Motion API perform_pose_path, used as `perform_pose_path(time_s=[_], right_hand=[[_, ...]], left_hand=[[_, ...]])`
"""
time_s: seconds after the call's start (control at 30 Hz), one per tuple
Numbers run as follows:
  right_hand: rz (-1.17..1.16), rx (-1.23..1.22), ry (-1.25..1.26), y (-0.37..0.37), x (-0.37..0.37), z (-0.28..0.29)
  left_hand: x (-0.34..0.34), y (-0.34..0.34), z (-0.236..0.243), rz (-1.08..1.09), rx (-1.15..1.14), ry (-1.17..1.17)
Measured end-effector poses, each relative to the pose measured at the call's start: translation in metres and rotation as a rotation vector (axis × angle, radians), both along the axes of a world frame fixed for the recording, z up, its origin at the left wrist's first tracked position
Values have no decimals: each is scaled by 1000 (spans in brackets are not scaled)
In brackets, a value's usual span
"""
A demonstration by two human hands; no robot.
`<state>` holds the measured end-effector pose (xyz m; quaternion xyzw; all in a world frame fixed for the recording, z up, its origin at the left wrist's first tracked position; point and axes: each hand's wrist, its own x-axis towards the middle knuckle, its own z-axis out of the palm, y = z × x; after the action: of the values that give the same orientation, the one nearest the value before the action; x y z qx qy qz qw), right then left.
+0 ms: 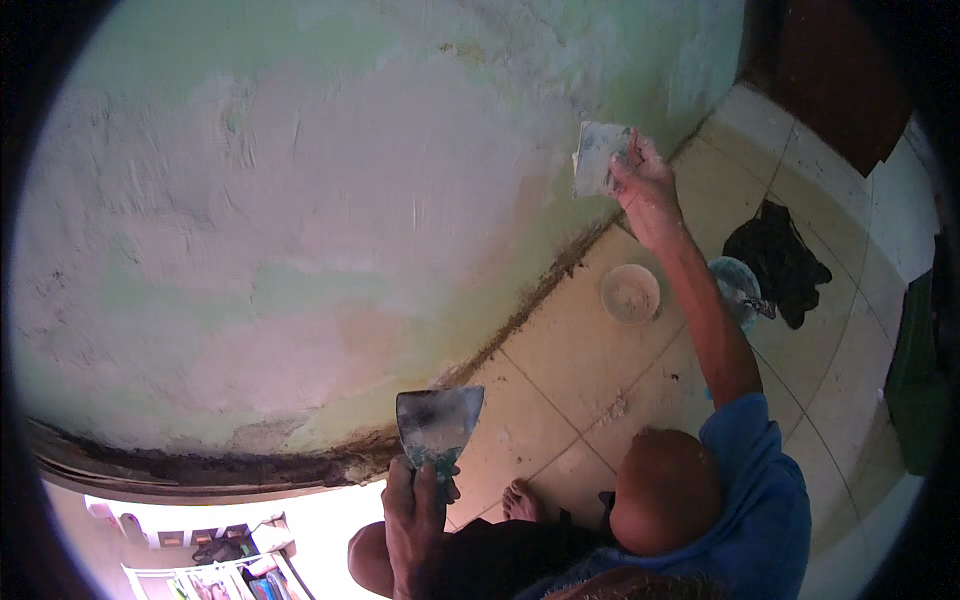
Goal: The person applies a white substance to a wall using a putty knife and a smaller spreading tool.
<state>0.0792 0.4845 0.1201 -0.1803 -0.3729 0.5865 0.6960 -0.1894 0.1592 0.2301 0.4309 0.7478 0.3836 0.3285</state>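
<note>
Wall: green-painted plaster wall (300,200), patched w/ whitish and pinkish filler, dark and crumbly along the base; fills the left and far side of the view.
R hand: right hand (645,185) reaches far right, fingers closed on a wide, pale, filler-smeared scraper blade (600,158), whose face is pressed to the wall low down, near the corner.
L hand: left hand (415,510), near and centre, is clenched on the handle of a dark steel putty knife (438,425); the blade points up, clear of the wall, w/ greenish residue on it.
Step (my read): skimming filler onto the wall w/ the wide blade; the knife is idle (prob. for loading).
Next move needs: blade kept at a shallow angle w/ even pressure, approx. along the patch edge; more filler sits well apart, on the floor.
Containers: round pale bowl (630,293) on the beige floor tiles (560,350), just left of the right forearm, holds whitish paste; light-blue tub (738,285) is half hidden behind the arm, contents can't tell.
Other: black crumpled cloth (778,260) right of the tub; bare foot (520,498) near the knife hand.
</note>
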Motion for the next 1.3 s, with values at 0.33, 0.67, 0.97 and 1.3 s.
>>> perform_pose_path(time_s=[0.33,0.67,0.97,1.3], right_hand=[[214,-285,278,-56,-5,-56],[455,-233,273,-106,-9,-8],[89,348,-344,-55,-49,146],[-246,742,-643,-22,-143,282]], left_hand=[[-3,-5,5,6,-20,-24],[-12,-15,15,-13,21,-87],[-24,-23,9,-100,96,-81],[-28,-23,16,-243,91,-67]])
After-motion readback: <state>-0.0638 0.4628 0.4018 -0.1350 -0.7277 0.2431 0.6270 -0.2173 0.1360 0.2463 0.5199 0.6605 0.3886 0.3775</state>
